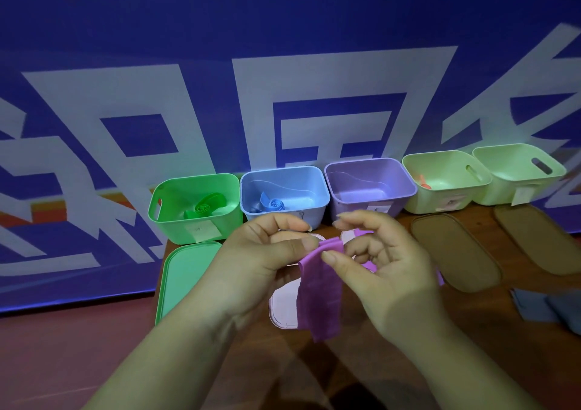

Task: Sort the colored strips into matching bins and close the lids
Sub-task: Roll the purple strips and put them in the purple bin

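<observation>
Both hands hold a purple strip above the table's middle. My left hand pinches its folded top with thumb and fingers, and my right hand pinches the same top edge from the right. The strip's loose end hangs down. Behind the hands stands a row of open bins: a green bin holding a rolled green strip, a blue bin holding a rolled blue strip, and a purple bin with nothing seen inside.
Two pale green bins stand at the right, the nearer one with an orange strip. On the table lie a green lid, a pale pink lid and two brown lids. Grey-blue strips lie at the right edge.
</observation>
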Motion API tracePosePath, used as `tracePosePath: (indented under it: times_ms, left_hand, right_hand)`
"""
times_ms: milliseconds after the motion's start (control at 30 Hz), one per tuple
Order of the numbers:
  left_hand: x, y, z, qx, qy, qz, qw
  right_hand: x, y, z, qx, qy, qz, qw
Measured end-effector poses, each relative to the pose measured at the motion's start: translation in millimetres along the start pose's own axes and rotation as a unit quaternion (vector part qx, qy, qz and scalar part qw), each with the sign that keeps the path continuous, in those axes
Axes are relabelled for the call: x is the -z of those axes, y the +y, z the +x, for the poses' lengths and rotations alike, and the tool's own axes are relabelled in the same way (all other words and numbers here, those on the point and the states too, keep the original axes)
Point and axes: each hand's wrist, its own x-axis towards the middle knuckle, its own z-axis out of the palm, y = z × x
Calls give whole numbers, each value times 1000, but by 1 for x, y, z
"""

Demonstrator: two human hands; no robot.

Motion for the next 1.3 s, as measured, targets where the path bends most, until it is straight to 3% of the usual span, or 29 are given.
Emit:
tracePosePath:
  times_ms: [233, 400, 600, 767, 967, 1300]
  left_hand:
    - [9, -7, -2, -78, -7, -1, 997]
    - [12, -13, -6, -174, 16, 129, 976]
    - [8, -19, -6, -236, 62, 192, 950]
    - [6, -23, -2, -239, 59, 203, 948]
    - [7, -33, 10, -225, 60, 241, 942]
    - [-6, -61, 46, -144, 50, 209, 966]
  right_hand:
    - [1, -2, 2, -18, 0, 60, 998]
    - [1, -2, 3, -31, -2, 64, 997]
    - [2, 1, 4, -42, -19, 53, 998]
    - [11, 3, 6, -79, -55, 124, 988]
    - [18, 13, 12, -82, -66, 72, 992]
    - [44, 41, 25, -137, -58, 10, 989]
